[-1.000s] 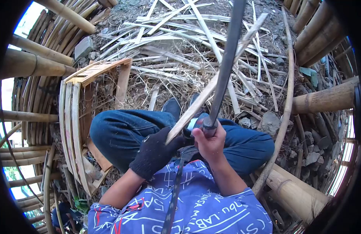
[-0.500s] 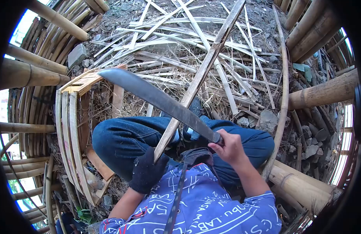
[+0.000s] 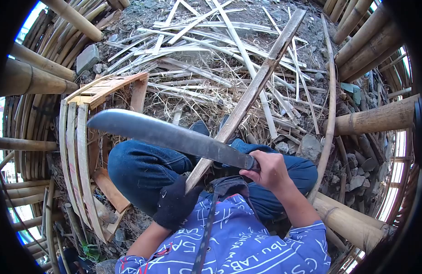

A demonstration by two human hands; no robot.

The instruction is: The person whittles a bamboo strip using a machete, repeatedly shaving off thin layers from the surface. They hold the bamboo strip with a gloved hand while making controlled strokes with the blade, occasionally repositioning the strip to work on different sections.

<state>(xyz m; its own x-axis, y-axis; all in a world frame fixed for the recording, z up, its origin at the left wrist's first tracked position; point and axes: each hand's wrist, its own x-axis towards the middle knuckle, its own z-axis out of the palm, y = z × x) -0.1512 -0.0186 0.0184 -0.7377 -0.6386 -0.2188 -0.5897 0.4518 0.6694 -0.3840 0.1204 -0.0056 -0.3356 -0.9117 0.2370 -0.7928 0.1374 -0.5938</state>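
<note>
My right hand [image 3: 268,171] is closed round the handle of a machete [image 3: 172,137], whose broad blade points left across my lap. The blade passes over a long bamboo strip [image 3: 247,98] and overlaps it in this view. In a dark glove, my left hand [image 3: 176,203] grips the near end of that strip. From there the strip slants up and to the right, its far end over the ground, with a dark, split stretch along its edge. My legs [image 3: 138,178] are folded beneath both things.
Pale split bamboo strips [image 3: 197,45] lie scattered ahead on the soil. A wooden crate [image 3: 78,155] stands at my left, with a grey block [image 3: 87,58] beyond it. Thick bamboo poles [image 3: 380,116] jut in from both sides. Stones [image 3: 310,147] lie by my right knee.
The machete has dropped lower, its tip swinging down and left. The bamboo strip has tilted a little further right, still in my left hand.
</note>
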